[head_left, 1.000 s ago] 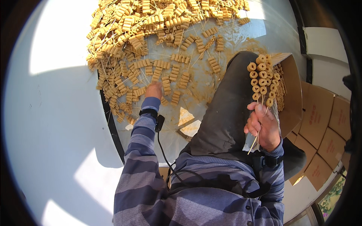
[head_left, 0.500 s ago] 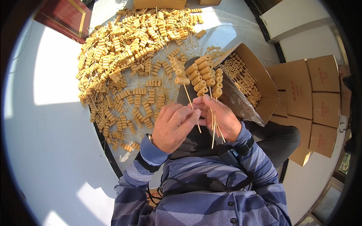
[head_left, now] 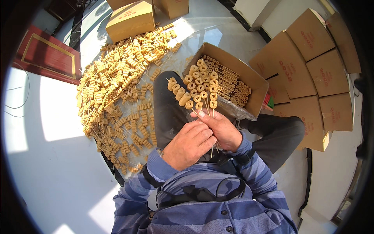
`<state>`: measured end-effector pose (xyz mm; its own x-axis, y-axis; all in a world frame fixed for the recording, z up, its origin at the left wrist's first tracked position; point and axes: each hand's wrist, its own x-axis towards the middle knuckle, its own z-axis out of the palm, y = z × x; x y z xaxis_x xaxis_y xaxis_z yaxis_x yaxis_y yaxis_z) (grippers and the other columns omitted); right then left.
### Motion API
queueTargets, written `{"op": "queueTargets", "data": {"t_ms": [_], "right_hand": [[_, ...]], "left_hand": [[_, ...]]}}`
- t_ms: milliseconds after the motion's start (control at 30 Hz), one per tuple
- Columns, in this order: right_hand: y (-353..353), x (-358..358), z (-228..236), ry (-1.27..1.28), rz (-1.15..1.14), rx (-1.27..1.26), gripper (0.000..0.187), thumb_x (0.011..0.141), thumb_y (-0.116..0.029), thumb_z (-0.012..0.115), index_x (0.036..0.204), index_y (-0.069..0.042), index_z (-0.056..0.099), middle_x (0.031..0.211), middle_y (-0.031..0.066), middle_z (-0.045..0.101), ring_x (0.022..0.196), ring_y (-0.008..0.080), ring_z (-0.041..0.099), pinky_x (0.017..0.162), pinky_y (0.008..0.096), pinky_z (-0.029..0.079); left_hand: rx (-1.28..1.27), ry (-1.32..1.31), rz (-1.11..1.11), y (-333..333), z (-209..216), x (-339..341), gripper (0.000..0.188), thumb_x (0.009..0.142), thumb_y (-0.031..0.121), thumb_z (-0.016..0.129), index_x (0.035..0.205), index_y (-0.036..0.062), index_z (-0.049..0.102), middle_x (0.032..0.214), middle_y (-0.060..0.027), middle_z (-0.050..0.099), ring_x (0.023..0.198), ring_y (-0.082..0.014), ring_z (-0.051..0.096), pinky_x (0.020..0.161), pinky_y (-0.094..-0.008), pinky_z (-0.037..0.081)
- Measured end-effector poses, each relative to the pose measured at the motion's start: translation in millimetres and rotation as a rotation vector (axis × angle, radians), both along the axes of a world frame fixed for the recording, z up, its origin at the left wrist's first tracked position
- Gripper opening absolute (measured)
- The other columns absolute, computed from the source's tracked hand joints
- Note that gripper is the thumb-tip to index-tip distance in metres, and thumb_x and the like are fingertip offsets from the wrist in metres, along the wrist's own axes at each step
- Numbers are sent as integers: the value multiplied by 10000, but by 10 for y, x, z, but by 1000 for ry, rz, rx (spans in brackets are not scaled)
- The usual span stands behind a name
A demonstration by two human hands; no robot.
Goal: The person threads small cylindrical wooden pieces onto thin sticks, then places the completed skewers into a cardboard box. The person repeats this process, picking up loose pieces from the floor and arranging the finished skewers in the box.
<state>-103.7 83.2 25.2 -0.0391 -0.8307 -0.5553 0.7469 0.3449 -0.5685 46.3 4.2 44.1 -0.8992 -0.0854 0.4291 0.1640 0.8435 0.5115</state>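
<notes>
Several skewers (head_left: 200, 93) of tan, hollow, ring-shaped rolls on thin wooden sticks fan upward from my right hand (head_left: 226, 134), whose fingers and thumb are closed on the sticks. My left hand (head_left: 189, 146) meets it from the left, fingers curled in, and pinches the lower stick of the leftmost skewer (head_left: 180, 94). Both hands touch above my lap, and the stick ends poke out below them. Just beyond my right hand stands an open cardboard box (head_left: 253, 76), lined with clear plastic and filled with rows of similar skewers (head_left: 243, 93).
A large heap of loose skewers (head_left: 113, 82) spreads over the floor to the left. Closed cardboard boxes (head_left: 130, 21) stand behind it. More cartons (head_left: 304, 82) are stacked at the right, near a red and green object (head_left: 269, 101). A red panel (head_left: 48, 54) stands far left.
The view has shifted, bringing more boxes at the back into sight. My left hand has moved up against my right, and the leftmost skewer now sits in line with the bunch.
</notes>
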Motion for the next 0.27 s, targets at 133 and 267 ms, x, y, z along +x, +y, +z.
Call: {"op": "queueTargets", "data": {"t_ms": [133,267], "right_hand": [[194,-216,-22,-24,-39,-104,310,1071,-282,512,1199,-7,575,791,-28,518,661,63,483,588,205,427],[357,-270,28,-89,36,-117,330,1069,-288,510,1234,-8,567,791,-15,502,637,72,461,562,201,406]], "left_hand": [[473,26,356,79,-7,99,286,992,113,598,1260,13,589,1217,-128,619,1130,-271,604,1001,-406,452],[1654,223,366,-221,-451,-54,686,1045,422,507,1541,27,246,1449,-123,422,1337,-290,423,1133,-441,329]]}}
